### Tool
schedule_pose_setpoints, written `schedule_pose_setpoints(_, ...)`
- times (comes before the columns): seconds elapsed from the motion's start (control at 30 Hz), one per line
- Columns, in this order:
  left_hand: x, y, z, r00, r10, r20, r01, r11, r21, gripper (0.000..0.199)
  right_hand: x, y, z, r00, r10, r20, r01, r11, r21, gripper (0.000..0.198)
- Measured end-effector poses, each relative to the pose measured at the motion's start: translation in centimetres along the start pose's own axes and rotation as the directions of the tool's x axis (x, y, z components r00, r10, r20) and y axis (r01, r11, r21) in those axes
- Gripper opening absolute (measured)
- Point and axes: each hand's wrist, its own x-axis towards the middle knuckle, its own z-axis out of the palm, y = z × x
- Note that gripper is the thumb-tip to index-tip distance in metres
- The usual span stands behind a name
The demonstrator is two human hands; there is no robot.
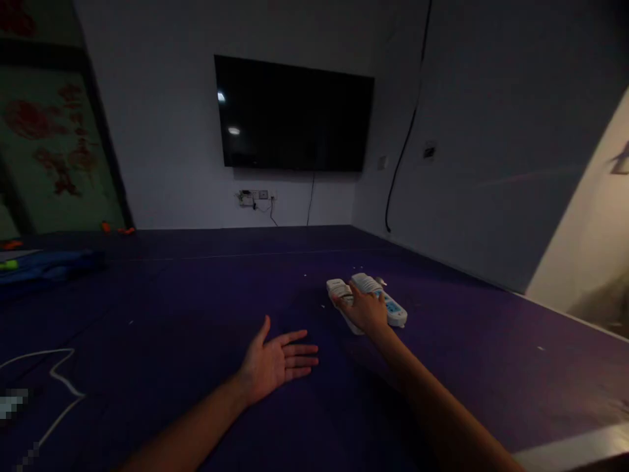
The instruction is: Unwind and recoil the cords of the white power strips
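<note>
Two white power strips [396,313] lie side by side on the purple floor, each with its cord wound around one end. The right one shows blue socket faces; the left one is partly covered. Over them my right hand [366,309] reaches down, thumb on the left strip and bent fingers between the two and against the right strip. How firmly it grips is hard to see in the dim light. My left hand [272,360] hovers to the left of the strips, palm turned inward, fingers spread and holding nothing.
A white cable [63,373] trails across the floor at lower left, beside a pixelated patch. Blue cloth [54,265] lies farther back. A television [295,115] hangs on the far wall above wall sockets [258,195]. A black cord [405,151] runs down the right wall.
</note>
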Motion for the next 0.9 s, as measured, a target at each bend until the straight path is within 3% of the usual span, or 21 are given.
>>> schedule_pose_setpoints(0.27,0.1,0.0,-0.1,1.0,-0.007,0.004,0.007,1.0,0.029,0.076,0.0,0.2,-0.5,0.998,-0.03,0.062,0.033,0.999,-0.042,0.07)
schedule_pose_setpoints(0.5,0.0,0.0,0.2,0.999,-0.004,-0.041,0.005,0.999,0.04,0.078,0.3,0.6,0.1,0.997,-0.057,0.045,0.06,0.997,-0.049,0.073)
schedule_pose_setpoints(0.9,-0.2,0.1,0.9,0.995,-0.021,-0.095,0.025,0.998,0.049,0.079,-0.1,-0.4,0.3,1.0,0.027,0.01,-0.028,0.996,0.085,0.066)
